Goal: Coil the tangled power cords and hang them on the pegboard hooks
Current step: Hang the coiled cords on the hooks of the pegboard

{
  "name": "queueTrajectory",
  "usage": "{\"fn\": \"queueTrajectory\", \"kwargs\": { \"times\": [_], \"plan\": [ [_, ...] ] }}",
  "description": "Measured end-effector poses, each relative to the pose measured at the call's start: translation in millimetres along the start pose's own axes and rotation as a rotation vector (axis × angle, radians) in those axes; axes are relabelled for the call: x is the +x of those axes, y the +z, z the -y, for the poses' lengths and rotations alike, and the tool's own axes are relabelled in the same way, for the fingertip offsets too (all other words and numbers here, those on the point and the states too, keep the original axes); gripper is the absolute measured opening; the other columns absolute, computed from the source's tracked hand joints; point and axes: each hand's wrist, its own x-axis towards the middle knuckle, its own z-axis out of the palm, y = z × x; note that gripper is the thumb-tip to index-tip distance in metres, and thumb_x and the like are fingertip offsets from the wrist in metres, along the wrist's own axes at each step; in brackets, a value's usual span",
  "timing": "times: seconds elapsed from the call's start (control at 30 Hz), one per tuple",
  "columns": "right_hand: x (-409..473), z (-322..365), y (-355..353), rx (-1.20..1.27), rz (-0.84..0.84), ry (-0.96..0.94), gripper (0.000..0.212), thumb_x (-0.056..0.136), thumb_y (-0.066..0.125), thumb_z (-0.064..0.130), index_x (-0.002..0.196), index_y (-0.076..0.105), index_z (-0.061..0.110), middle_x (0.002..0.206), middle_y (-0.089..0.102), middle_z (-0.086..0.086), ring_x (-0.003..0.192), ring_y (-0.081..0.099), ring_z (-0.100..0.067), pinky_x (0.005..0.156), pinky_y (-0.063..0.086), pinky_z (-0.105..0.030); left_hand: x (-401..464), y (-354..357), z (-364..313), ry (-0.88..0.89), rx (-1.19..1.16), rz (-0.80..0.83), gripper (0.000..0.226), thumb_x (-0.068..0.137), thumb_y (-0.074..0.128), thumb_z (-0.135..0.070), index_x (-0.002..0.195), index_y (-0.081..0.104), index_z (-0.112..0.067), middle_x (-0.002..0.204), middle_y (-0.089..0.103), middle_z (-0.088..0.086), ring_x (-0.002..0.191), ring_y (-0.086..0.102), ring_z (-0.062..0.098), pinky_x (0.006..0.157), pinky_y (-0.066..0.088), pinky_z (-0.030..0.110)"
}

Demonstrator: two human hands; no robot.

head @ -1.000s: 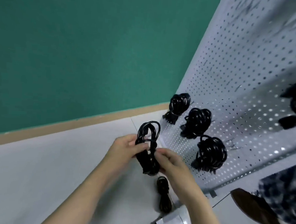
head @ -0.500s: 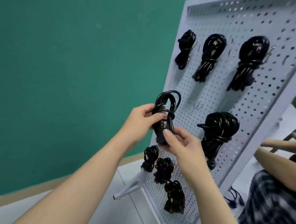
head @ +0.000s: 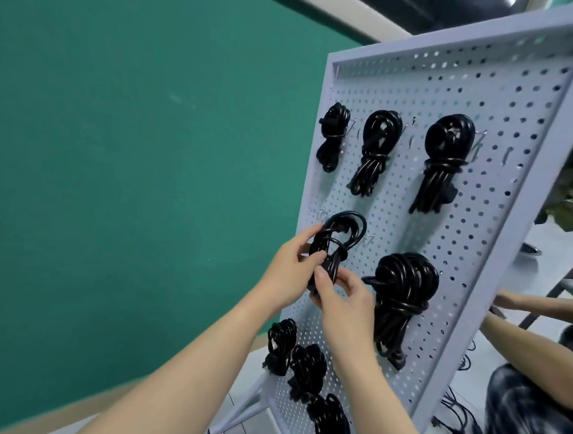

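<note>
Two bare forearms reach up from the lower edge toward a coiled power cord (head: 331, 249), held between both hands against the pegboard (head: 502, 183). The left hand (head: 290, 272) grips the bundle from the left side, its fingers curled round the glossy black rubbery strands at mid-height. The right hand (head: 344, 299) pinches the bundle's lower part from below and to the right, thumb pressed against the strands. The cord is a narrow oblong coil cinched by a wrap of its own cable around the waist; its long axis runs nearly upright, tilted slightly, with the rounded open loop pointing up and the gathered tail hidden behind the fingers. No writing can be read on it.

Just right of the hands hangs a thicker wrapped cord bundle (head: 397, 297), its tail pointing down. Below the hands three smaller hung coils (head: 303, 362) descend in a diagonal line. Above the hands, three more hung bundles (head: 444, 159) sit in a row, each a loop on top and a straight tail below. A small bare wire hook (head: 470, 242) juts out just right of the held loop.

The pegboard itself is pale grey painted metal, punched with regular round holes, framed and leaning back on a foot. Behind and left of the hands is a matte green wall (head: 131, 157). Far right, another person's forearms (head: 539, 333) and loose cables on the floor (head: 457, 425).
</note>
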Motion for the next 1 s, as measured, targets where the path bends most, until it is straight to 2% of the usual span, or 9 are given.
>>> {"fn": "queueTrajectory", "kwargs": {
  "times": [0.1, 0.23, 0.33, 0.4, 0.5, 0.57, 0.7, 0.87, 1.0],
  "plan": [
    [7, 1, -2, -0.014, 0.017, -0.024, 0.021, 0.099, 0.069, 0.020, 0.118, 0.065, 0.015, 0.108, 0.071, 0.013, 0.088, 0.068, 0.013, 0.076, 0.052, -0.007, 7, 3, 3, 0.018, -0.045, 0.010, 0.052, 0.104, 0.055, -0.009, 0.147, 0.052, -0.039, 0.115, 0.072, 0.009, 0.089, 0.070, 0.010, 0.073, 0.053, 0.021],
    [11, -11, -2, -0.017, 0.015, -0.069, 0.025, 0.099, 0.069, 0.016, 0.119, 0.057, 0.024, 0.109, 0.061, 0.026, 0.087, 0.063, 0.023, 0.073, 0.044, 0.000, 11, 5, 7, 0.073, -0.055, 0.002, 0.052, 0.104, 0.056, -0.007, 0.144, 0.053, -0.040, 0.116, 0.072, 0.007, 0.102, 0.071, 0.019, 0.080, 0.056, 0.019],
    [11, -20, 3, -0.030, -0.009, -0.080, 0.038, 0.098, 0.070, 0.025, 0.134, 0.057, 0.021, 0.121, 0.064, 0.020, 0.106, 0.062, 0.014, 0.086, 0.048, -0.004, 14, 4, 16, 0.100, -0.067, -0.014, 0.055, 0.103, 0.058, -0.008, 0.141, 0.055, -0.047, 0.118, 0.071, 0.007, 0.110, 0.067, 0.027, 0.095, 0.058, 0.032],
    [15, -23, 4, -0.026, -0.044, -0.080, 0.036, 0.098, 0.070, 0.024, 0.132, 0.058, 0.022, 0.122, 0.066, 0.017, 0.107, 0.065, 0.011, 0.088, 0.049, -0.007, 18, 4, 21, 0.092, -0.060, -0.011, 0.056, 0.103, 0.058, -0.009, 0.140, 0.054, -0.051, 0.119, 0.071, 0.008, 0.110, 0.068, 0.026, 0.096, 0.058, 0.033],
    [23, -26, 8, -0.001, -0.093, -0.042, 0.026, 0.099, 0.069, 0.021, 0.123, 0.059, 0.022, 0.115, 0.068, 0.016, 0.093, 0.067, 0.015, 0.076, 0.047, -0.003, 26, 7, 25, 0.084, -0.040, 0.026, 0.054, 0.104, 0.057, -0.011, 0.145, 0.052, -0.045, 0.118, 0.072, 0.004, 0.100, 0.069, 0.013, 0.085, 0.056, 0.021],
    [29, -31, 9, -0.026, -0.122, -0.041, 0.031, 0.100, 0.067, 0.025, 0.129, 0.059, 0.017, 0.117, 0.068, 0.013, 0.097, 0.067, 0.012, 0.074, 0.047, -0.003, 31, 12, 26, 0.073, -0.046, 0.057, 0.052, 0.105, 0.055, -0.009, 0.149, 0.051, -0.038, 0.115, 0.073, -0.002, 0.097, 0.070, 0.008, 0.082, 0.055, 0.016],
    [35, -41, 10, -0.059, -0.164, -0.040, 0.042, 0.102, 0.065, 0.029, 0.140, 0.054, 0.016, 0.129, 0.063, 0.014, 0.119, 0.062, -0.006, 0.087, 0.045, -0.010, 37, 16, 33, 0.070, -0.066, 0.086, 0.052, 0.106, 0.052, -0.010, 0.150, 0.049, -0.038, 0.117, 0.071, 0.004, 0.093, 0.069, 0.007, 0.081, 0.054, 0.016],
    [36, -53, 11, -0.042, -0.178, -0.013, 0.048, 0.102, 0.063, 0.021, 0.146, 0.051, 0.007, 0.140, 0.063, -0.002, 0.129, 0.059, -0.009, 0.100, 0.049, -0.013, 36, 18, 45, 0.060, -0.025, 0.084, 0.052, 0.108, 0.048, -0.011, 0.152, 0.045, -0.038, 0.106, 0.066, 0.003, 0.082, 0.061, -0.006, 0.081, 0.047, 0.010],
    [36, -60, 11, -0.044, -0.180, 0.027, 0.050, 0.104, 0.059, 0.026, 0.149, 0.049, 0.006, 0.147, 0.060, -0.007, 0.135, 0.056, -0.012, 0.114, 0.045, -0.037, 35, 21, 55, 0.037, -0.053, 0.082, 0.050, 0.109, 0.047, -0.013, 0.152, 0.045, -0.038, 0.110, 0.070, 0.001, 0.085, 0.063, 0.000, 0.085, 0.052, 0.017]
  ]
}}
